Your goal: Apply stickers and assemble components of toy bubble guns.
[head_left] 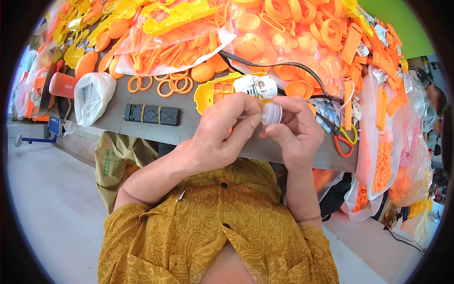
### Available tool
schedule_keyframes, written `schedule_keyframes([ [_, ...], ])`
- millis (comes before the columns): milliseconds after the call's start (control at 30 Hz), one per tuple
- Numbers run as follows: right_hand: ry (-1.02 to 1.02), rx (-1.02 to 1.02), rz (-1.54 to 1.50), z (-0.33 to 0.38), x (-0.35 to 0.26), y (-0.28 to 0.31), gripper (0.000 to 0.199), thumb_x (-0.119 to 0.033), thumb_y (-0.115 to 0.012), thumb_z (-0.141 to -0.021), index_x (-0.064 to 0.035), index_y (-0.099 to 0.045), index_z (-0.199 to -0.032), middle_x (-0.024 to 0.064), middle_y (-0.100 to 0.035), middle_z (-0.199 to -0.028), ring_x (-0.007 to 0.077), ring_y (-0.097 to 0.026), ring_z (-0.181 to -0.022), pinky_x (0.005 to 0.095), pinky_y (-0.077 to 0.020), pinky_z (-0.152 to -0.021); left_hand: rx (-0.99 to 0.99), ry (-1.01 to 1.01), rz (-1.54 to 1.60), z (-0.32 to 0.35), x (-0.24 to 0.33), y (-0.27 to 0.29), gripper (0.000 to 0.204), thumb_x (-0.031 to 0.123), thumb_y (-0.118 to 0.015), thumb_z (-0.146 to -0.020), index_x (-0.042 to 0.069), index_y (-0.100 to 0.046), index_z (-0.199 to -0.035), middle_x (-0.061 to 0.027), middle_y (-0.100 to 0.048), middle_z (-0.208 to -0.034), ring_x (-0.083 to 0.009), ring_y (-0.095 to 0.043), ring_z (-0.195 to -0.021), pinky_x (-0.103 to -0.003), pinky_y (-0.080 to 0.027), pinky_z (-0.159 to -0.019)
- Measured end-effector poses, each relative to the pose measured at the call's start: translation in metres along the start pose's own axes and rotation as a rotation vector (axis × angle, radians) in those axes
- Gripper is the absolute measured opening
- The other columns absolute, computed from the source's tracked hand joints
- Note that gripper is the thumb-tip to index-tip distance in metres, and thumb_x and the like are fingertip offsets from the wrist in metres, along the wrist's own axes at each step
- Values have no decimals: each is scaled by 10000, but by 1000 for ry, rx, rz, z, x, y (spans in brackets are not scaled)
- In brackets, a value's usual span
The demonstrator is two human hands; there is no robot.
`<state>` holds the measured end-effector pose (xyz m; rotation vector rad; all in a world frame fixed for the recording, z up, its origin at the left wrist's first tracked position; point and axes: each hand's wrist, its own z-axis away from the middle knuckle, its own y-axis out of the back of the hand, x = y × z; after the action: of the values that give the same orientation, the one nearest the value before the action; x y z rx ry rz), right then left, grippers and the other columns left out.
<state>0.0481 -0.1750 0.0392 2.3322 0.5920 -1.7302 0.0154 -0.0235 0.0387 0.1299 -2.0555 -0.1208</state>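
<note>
Several clear plastic bags (175,45) stuffed with orange plastic parts crowd the far side of the grey table (189,128), and a white bag (92,97) sits at its left end. Loose orange rings (165,85) and a black rectangular block (151,114) lie on the tabletop; pale floor (52,203) spreads beneath. Over the near edge, the left hand (220,135) and right hand (295,130) together pinch a small white round cap (272,113), its open face turned left; it shows no clear long axis.
</note>
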Motion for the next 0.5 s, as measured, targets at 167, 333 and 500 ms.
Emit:
schedule_keyframes([
  [167,51,-29,92,3,-5,2,372,-10,-669,-726,60,-500,-1050,85,-505,-933,150,-564,-799,259,-516,-660,12,-46,-58,0,-1,-5,83,-49,-526,-772,-3,-479,-821,-104,-522,-738,-237,-511,-634,-302,-420,-565],
  [333,68,-15,161,7,-2,5,387,13,-671,-717,62,-487,-1053,82,-492,-952,156,-555,-841,267,-486,-722,16,-111,-88,0,-9,-9,104,-53,-540,-755,-5,-484,-829,-121,-529,-783,-272,-523,-697,-308,-427,-606],
  [500,-185,72,-255,11,-12,3,416,86,-626,-713,42,-448,-1087,94,-523,-919,147,-557,-792,260,-491,-691,-150,47,-60,-4,1,4,206,-20,-604,-722,7,-520,-908,-112,-536,-805,-263,-537,-721,-329,-426,-630],
])
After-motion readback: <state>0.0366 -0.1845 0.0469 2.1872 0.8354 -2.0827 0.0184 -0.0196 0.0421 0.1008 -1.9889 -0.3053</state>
